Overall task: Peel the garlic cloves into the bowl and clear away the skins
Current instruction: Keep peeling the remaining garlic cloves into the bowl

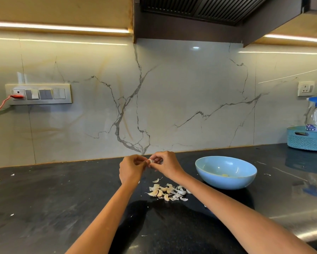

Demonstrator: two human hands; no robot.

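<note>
Both hands raised above the table w/ one garlic clove (151,160) pinched between them. Left hand (131,169) sits at 9 o'clock of the clove, fingers curled, fingertips nipping its left end; right hand (166,165) at 3 o'clock, thumb & fingers curled round the other end. So each grip is clenched on the same clove, which shows only as a small white nub between the fingertips.

Directly at 6 o'clock of the hands, on the table: a loose pile of garlic cloves and skins (167,192), pale, curved, papery flakes mixed w/ plumper crescent pieces. A few stray skin bits lie scattered further off, e.g. at far left edge.

Bowl (225,182) sits at approx. 3 o'clock of the pile, near it but apart: light blue, smooth, glossy, round & shallow, w/ a small yellowish piece inside at the bottom.

Table (62,208) is dark, polished stone, speckled, reflective.
</note>
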